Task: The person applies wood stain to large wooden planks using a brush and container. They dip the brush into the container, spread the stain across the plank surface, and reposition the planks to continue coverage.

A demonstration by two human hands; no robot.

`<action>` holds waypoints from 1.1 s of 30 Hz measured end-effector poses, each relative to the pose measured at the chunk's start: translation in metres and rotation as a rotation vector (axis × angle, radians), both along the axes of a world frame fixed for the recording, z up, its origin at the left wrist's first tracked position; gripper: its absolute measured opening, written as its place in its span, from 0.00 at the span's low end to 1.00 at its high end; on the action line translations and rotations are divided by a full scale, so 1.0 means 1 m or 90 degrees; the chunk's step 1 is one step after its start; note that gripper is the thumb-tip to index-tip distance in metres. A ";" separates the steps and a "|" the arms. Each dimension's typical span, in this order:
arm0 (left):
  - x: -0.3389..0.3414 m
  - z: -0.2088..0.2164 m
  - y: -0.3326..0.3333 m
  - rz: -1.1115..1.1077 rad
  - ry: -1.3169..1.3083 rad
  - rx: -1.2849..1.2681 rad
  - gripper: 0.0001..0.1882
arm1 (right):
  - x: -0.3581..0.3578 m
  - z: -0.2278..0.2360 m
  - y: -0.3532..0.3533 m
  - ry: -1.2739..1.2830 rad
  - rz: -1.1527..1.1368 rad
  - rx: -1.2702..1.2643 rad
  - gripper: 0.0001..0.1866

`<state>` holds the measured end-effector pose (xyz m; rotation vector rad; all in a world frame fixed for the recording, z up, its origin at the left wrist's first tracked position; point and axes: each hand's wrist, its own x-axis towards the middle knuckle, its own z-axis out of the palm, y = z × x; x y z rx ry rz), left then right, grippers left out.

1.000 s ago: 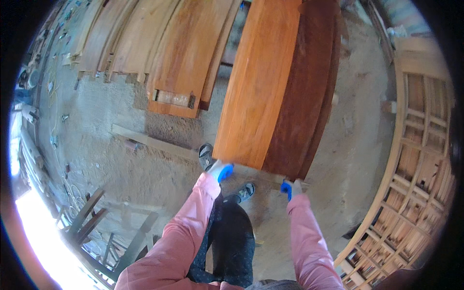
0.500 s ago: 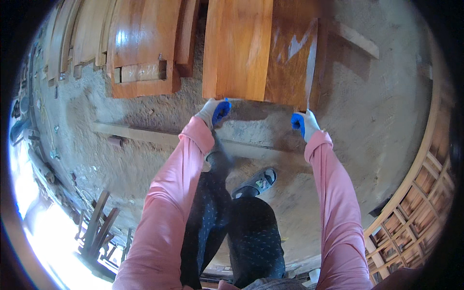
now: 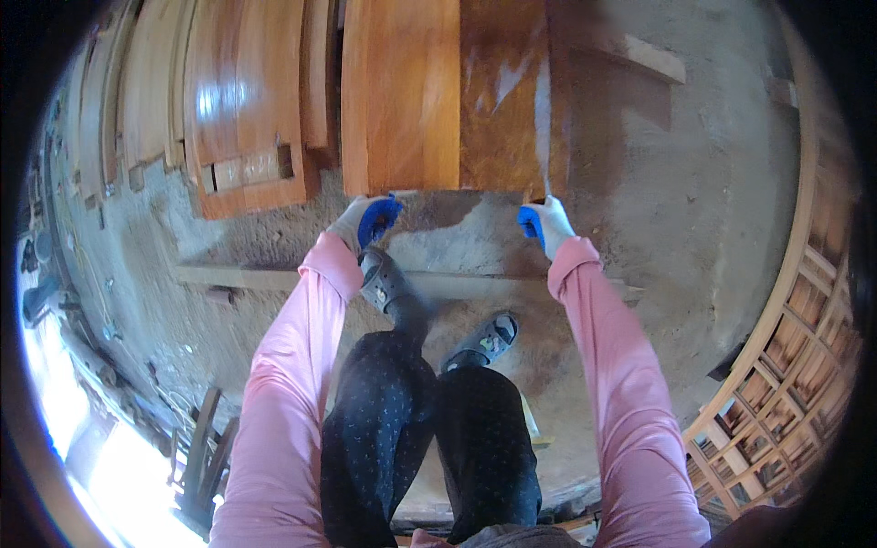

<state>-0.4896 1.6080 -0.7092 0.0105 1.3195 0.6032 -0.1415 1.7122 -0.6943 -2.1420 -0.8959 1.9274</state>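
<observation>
A glossy reddish-brown wooden panel (image 3: 411, 100) stretches away from me, its near edge between my two hands. My left hand (image 3: 367, 219), in a white glove with a blue palm, is closed at the panel's near left corner. Gloved the same way, my right hand (image 3: 546, 222) grips the near right corner, fingers curled. The fingertips under the edge are partly hidden. A darker strip with a bright glare runs along the panel's right side. The panel's far end lies beyond the top of the view.
More varnished wooden panels (image 3: 242, 100) lie at the left, one with a rectangular cutout. A long wooden beam (image 3: 247, 277) crosses the floor in front of my feet, which wear grey clogs (image 3: 484, 341). Wooden lattice frames (image 3: 776, 402) line the right; a short wood block (image 3: 653, 59) lies beyond the panel.
The panel and both hands have shifted left in the view. My left foot has come forward to the beam and shows more fully. Both hands keep their hold.
</observation>
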 end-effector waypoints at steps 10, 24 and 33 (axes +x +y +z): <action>0.015 0.101 -0.114 0.007 0.316 0.073 0.29 | 0.026 0.126 -0.133 -0.212 0.391 0.215 0.38; -0.017 0.463 -0.410 -0.204 0.311 -0.274 0.25 | 0.236 0.403 -0.465 -0.346 0.290 -0.060 0.12; -0.129 0.477 -0.321 -0.288 0.230 0.032 0.15 | 0.086 0.432 -0.640 -0.230 -0.444 0.126 0.23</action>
